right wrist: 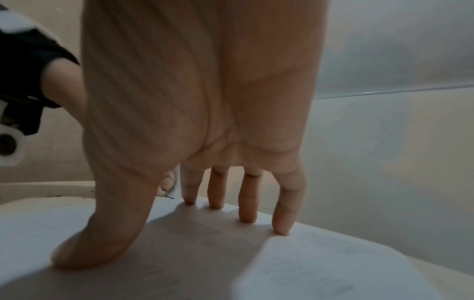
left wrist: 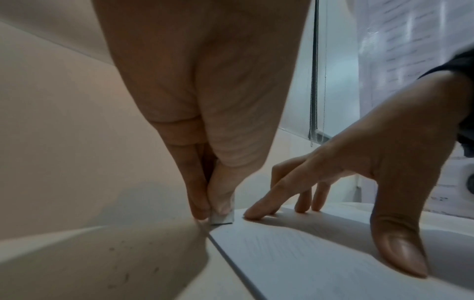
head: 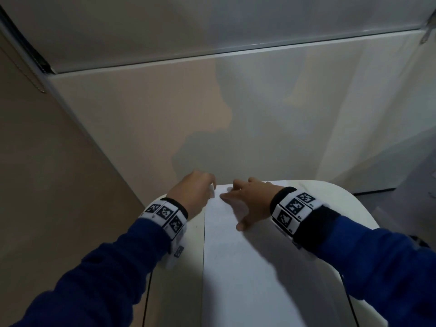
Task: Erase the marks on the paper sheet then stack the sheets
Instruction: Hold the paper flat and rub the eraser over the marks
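A white paper sheet (head: 238, 263) lies lengthwise on a white table (head: 186, 279). Faint lines show on the paper sheet (left wrist: 302, 255) in the left wrist view. My left hand (head: 200, 185) pinches a small white eraser (left wrist: 222, 217) between thumb and fingers, its bottom touching the sheet's far left corner. My right hand (head: 245, 199) rests spread on the sheet's far end, its straight fingertips (right wrist: 247, 218) and thumb pressing the paper (right wrist: 320, 270) down. Whether more sheets lie underneath cannot be told.
The table's rounded edge (head: 354, 204) curves off to the right. A pale wall panel (head: 236, 102) stands just behind the table. A beaded blind cord (left wrist: 314, 81) hangs by a window at the right. Cables run from both wristbands.
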Tool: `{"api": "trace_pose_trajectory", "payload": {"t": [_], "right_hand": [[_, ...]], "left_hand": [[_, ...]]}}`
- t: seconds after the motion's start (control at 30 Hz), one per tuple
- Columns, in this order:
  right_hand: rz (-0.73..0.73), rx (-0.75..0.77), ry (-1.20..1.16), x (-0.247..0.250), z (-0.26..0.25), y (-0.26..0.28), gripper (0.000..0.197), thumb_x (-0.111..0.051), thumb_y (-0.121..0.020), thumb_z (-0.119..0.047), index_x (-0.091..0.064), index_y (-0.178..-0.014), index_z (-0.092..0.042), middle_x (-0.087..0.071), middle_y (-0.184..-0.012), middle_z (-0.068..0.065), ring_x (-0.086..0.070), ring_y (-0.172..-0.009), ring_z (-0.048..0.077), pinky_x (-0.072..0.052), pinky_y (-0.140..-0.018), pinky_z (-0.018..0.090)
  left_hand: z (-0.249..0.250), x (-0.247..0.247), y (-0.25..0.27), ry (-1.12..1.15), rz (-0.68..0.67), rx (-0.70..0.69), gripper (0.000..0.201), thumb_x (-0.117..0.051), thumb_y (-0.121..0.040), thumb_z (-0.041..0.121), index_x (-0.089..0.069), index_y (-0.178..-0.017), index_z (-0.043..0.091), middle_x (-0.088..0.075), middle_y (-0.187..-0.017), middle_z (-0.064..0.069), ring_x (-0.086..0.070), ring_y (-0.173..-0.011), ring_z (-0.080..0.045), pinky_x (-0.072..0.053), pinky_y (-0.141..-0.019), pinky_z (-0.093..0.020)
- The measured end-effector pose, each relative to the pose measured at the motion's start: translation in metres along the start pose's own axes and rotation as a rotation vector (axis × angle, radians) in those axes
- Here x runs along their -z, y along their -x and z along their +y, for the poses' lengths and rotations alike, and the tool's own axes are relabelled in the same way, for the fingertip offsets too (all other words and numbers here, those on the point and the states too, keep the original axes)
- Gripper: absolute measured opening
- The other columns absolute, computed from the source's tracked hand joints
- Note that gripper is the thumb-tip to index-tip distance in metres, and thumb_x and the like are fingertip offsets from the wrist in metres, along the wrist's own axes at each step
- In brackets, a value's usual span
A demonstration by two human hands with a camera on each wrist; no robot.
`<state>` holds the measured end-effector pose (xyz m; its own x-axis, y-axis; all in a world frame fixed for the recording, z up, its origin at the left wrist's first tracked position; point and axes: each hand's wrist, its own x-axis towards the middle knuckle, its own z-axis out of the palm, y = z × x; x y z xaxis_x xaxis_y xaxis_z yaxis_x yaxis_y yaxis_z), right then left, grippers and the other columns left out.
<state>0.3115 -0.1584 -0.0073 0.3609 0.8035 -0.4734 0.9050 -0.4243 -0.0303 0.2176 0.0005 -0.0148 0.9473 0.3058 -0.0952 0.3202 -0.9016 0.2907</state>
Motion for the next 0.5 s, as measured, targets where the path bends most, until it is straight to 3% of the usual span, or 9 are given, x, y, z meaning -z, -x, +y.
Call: {"api": "trace_pose_trajectory", "payload": {"t": [0.2,0.3,0.37,0.5], "right_hand": [[0.002,-0.025,-0.021,0.001,-0.001,-0.003,0.087,-0.078,-0.07,-0.058,-0.034,-0.144,-0.04,-0.037,-0.134,-0.002,-0.04,-0.125,0.031,-0.046,-0.094,0.052],[-0.002,-0.028,-0.023,0.002,-0.001,-0.004,0.088,-0.078,-0.069,-0.059,-0.034,-0.144,-0.042,-0.037,-0.134,-0.002,-0.04,-0.124,0.031,-0.047,-0.095,0.052],[-0.003,-0.031,-0.036,0.003,-0.001,-0.004,0.089,-0.079,-0.068,-0.059,-0.035,-0.144,-0.043,-0.036,-0.137,-0.002,-0.039,-0.125,0.031,-0.046,-0.097,0.053],[-0.009,-0.036,-0.076,0.003,0.0,-0.004,0.087,-0.081,-0.066,-0.058,-0.038,-0.141,-0.046,-0.032,-0.141,-0.005,-0.038,-0.126,0.032,-0.043,-0.1,0.054]], "left_hand": [[0.001,-0.003,0.006,-0.026,-0.067,-0.012,0.016,-0.065,-0.087,0.008,-0.069,-0.083,0.023,-0.068,-0.081,0.001,-0.065,-0.073,-0.016,-0.054,-0.063,-0.031],[-0.003,-0.003,-0.002,-0.007,-0.039,0.012,0.024,-0.064,-0.081,0.003,-0.065,-0.076,0.026,-0.068,-0.078,0.004,-0.066,-0.073,-0.016,-0.059,-0.068,-0.037],[-0.002,-0.003,-0.005,-0.027,-0.02,0.005,0.028,-0.064,-0.08,0.0,-0.062,-0.073,0.027,-0.067,-0.077,0.004,-0.066,-0.072,-0.017,-0.058,-0.065,-0.036],[0.001,-0.002,-0.004,-0.045,-0.089,-0.009,0.014,-0.066,-0.087,0.007,-0.067,-0.082,0.02,-0.069,-0.08,-0.002,-0.065,-0.072,-0.018,-0.051,-0.063,-0.03]]}}
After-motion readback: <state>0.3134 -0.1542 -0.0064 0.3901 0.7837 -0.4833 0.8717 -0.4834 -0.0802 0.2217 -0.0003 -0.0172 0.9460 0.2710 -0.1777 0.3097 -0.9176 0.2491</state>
